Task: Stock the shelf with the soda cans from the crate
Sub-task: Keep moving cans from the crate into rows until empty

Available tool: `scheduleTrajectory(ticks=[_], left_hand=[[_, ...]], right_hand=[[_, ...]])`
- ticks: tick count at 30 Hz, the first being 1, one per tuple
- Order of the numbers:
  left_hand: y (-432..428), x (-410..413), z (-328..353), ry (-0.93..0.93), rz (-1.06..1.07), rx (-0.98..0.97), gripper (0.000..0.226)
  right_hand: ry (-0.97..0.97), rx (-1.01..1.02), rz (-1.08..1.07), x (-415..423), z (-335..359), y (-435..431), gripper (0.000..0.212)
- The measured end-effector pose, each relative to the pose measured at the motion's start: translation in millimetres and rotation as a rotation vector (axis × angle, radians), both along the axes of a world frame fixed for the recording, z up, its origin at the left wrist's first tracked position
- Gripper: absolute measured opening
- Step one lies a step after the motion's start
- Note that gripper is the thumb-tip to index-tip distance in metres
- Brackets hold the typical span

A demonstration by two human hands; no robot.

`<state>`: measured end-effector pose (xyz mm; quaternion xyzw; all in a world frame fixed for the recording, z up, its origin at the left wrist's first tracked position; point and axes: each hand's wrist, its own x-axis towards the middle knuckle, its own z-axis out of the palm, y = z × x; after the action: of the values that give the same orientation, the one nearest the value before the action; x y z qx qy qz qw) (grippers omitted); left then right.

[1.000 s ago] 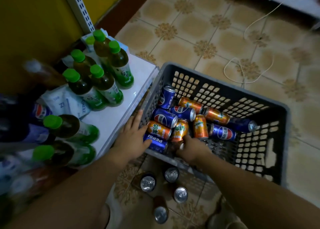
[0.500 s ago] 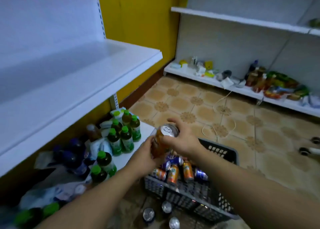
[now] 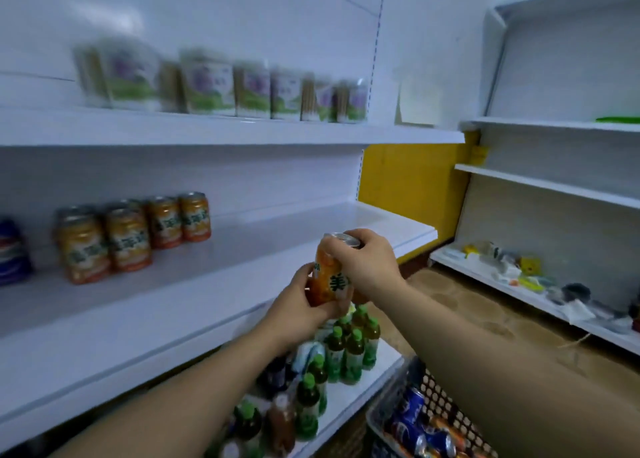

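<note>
Nearest on my feed, under the right forearm, sat the crate (image 3: 446,409). Soda cans (image 3: 412,405), blue Pepsi ones and orange ones, lay loose in it, well below both hands. Just beneath the left hand's fingers, a cluster of green-capped tea bottles (image 3: 351,350) stood on the lowest shelf board (image 3: 346,402).

Above them I had the orange soda can (image 3: 329,277) upright in the air between the two hands. The left hand (image 3: 298,305) gripped its lower half, thumb on the left of the label, the other fingers (image 3: 334,310) curled round under the base. The right hand (image 3: 369,267) came over from the right. Its fingers (image 3: 341,246) were bent down over the silver top rim and pinched it, so the lid sat directly beneath those fingertips.

The can touched nothing but the hands. It hung near the front edge of the middle shelf (image 3: 242,249); I could not tell whether it was over the edge or just short of it.

Farther in and well left of the fingers, a row of orange cans (image 3: 138,232) stood upright on that shelf, with a blue Pepsi can (image 3: 10,253) at the far left. Higher than the fingers, the upper shelf (image 3: 242,132) carried a blurred row of cartons (image 3: 207,87).
</note>
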<state>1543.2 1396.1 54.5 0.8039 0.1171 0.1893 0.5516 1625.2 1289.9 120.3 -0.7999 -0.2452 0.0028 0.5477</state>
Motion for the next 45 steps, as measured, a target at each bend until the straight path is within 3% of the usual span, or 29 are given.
scheduleTrajectory(ticks=[6,9,12,15,25,30,34,45], left_hand=[[74,-91,7,0.205,0.221,0.240,0.078],[112,-136,9,0.420,0.362,0.454,0.083],[148,-182,6,0.680,0.445,0.636,0.065],[177,-217,-5,0.867,0.475,0.635,0.070],[193,-222,-17,0.835,0.528,0.638,0.074],[193,-222,-17,0.836,0.539,0.645,0.072],[194,-221,-18,0.860,0.537,0.663,0.073],[191,-222,-16,0.856,0.526,0.647,0.072]], right_hand=[[-0.034,-0.065,0.220,-57,-3,83,0.034],[-0.044,-0.097,0.316,-79,-1,120,0.034],[-0.059,-0.105,0.386,-96,-2,155,0.034],[-0.068,-0.098,0.437,-110,-10,183,0.036],[-0.020,0.066,0.482,-117,-39,242,0.032],[-0.092,0.076,0.538,-115,-63,235,0.056],[-0.153,-0.071,0.623,-100,-71,228,0.085],[-0.079,-0.117,0.473,-70,-64,275,0.092]])
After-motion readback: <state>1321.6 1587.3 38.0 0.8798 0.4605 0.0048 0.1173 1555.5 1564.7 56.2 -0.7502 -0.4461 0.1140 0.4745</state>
